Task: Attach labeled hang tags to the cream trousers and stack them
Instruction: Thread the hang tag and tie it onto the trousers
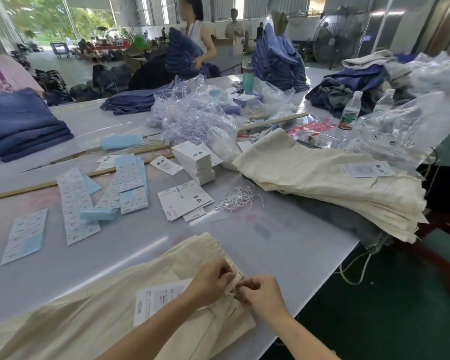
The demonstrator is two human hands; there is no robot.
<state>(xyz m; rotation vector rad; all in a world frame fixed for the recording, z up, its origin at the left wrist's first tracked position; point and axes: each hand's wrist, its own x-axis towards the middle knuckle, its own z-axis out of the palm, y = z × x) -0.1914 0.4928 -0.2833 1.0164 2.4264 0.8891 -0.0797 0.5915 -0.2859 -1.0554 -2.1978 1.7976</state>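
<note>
Blue-backed label sheets [74,203] lie at the left of the grey table [283,245], with loose hang tags [183,200] and a white string bundle [235,200] further along. Nearer me, cream trousers [89,315] spread flat with a hang tag [157,302] on them. At their waistband, the left hand [208,281] and right hand [261,292] meet, fingers curled, pinching a thin cord. Finished cream trousers are stacked [335,188] at far right.

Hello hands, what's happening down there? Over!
Left hand and right hand both pinching string at trousers waistband. Hang tag lying on them. Finished stack at right. Nothing blocking.
</note>
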